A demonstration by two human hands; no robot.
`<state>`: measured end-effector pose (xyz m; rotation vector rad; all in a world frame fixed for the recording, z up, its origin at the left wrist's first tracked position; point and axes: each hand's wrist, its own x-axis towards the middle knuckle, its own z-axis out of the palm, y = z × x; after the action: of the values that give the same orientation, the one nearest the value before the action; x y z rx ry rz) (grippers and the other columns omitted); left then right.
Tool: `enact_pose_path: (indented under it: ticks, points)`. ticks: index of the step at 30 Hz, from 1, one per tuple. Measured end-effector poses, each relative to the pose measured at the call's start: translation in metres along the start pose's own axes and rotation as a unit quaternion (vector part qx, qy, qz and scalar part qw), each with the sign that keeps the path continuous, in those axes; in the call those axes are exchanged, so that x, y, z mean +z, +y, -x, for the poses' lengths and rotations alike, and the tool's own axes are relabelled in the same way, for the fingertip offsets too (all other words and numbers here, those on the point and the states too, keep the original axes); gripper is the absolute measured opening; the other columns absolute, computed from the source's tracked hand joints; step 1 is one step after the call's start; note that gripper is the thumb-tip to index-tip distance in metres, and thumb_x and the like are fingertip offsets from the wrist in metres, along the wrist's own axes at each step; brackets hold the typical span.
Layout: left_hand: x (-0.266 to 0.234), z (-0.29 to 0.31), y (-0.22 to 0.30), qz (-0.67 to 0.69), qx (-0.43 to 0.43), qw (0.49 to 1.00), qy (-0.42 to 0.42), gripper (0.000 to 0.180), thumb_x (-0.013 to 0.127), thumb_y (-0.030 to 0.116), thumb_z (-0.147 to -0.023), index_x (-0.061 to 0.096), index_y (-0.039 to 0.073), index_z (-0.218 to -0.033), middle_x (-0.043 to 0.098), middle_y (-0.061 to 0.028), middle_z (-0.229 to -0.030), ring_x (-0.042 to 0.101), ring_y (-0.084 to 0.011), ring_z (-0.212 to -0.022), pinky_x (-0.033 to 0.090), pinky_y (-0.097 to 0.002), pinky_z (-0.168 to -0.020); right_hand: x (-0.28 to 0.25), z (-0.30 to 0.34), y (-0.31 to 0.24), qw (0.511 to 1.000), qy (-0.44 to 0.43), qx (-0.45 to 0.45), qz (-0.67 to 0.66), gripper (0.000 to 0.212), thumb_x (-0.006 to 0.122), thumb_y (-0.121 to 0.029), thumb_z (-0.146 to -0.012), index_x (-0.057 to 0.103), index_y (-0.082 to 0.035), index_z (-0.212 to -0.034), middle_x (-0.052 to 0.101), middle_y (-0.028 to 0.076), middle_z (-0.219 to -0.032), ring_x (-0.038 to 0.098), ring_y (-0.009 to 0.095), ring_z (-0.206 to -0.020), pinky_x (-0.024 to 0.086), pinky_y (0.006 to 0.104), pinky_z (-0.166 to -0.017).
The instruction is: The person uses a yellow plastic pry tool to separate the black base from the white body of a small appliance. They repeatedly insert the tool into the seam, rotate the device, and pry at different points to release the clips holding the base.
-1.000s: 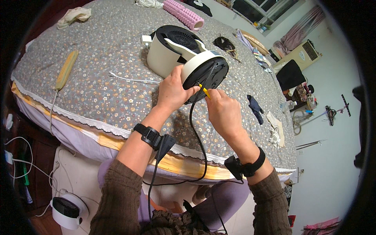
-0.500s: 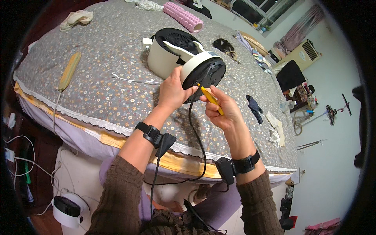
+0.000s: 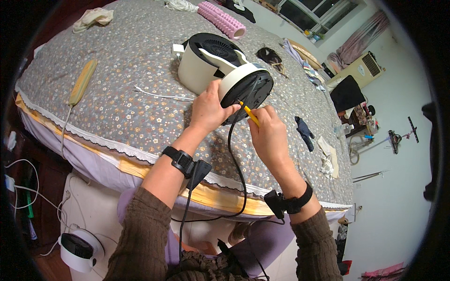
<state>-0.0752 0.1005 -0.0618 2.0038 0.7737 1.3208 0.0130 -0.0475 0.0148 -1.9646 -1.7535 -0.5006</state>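
Observation:
A white and black fan-like appliance lies on the bed, its round base tilted toward me so that the black underside shows. My left hand is closed on the near left edge of that base, with its thumb along the underside. In my right hand is a slim yellow tool, its tip against the black underside beside my left thumb. The back of my right hand hides the tool's rear end, and its exact kind is unclear. A black cord runs down from the base.
The bed has a flowered grey cover. On it lie a beige power strip, a white cable, a pink foam roller and dark cloth. A white device stands on the floor among cords at lower left.
My right hand has turned over, its back now facing me, with the fingers higher on the yellow tool. The tool's tip stays at the base. My left hand keeps its hold.

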Motion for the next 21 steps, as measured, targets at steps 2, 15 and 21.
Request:
enact_pose_path:
  ticks: [2, 15, 21]
  points:
    - [0.001, 0.000, -0.002, 0.004, 0.004, 1.000, 0.001, 0.074, 0.087, 0.035, -0.070, 0.046, 0.005, -0.125, 0.067, -0.0212, -0.105, 0.066, -0.0423, -0.096, 0.054, -0.0493, -0.082, 0.003, 0.001, -0.002, 0.998, -0.010, -0.020, 0.055, 0.013, 0.069, -0.005, -0.083, 0.063, -0.001, -0.094, 0.062, 0.016, -0.090, 0.063, 0.040, -0.067, 0.052, 0.0489, -0.062]
    - [0.000, 0.003, -0.001, 0.000, -0.002, 1.000, -0.010, 0.074, 0.085, 0.033, -0.072, 0.044, 0.005, -0.127, 0.067, -0.0224, -0.105, 0.066, -0.0435, -0.096, 0.053, -0.0501, -0.082, 0.015, -0.004, 0.012, 0.376, -0.068, 0.527, -0.759, 0.028, 0.064, -0.021, -0.097, 0.055, 0.004, -0.107, 0.059, 0.006, -0.082, 0.046, 0.002, -0.053, 0.029, 0.0143, -0.041]
    - [0.000, 0.001, -0.001, -0.008, -0.017, 0.999, -0.025, 0.075, 0.085, 0.034, -0.072, 0.044, 0.005, -0.127, 0.067, -0.0220, -0.110, 0.065, -0.0419, -0.100, 0.053, -0.0496, -0.084, 0.005, -0.004, 0.010, 0.652, -0.115, 0.446, -0.602, 0.035, 0.072, -0.023, -0.091, 0.055, -0.004, -0.115, 0.065, 0.014, -0.095, 0.055, 0.008, -0.060, 0.037, 0.0185, -0.044]
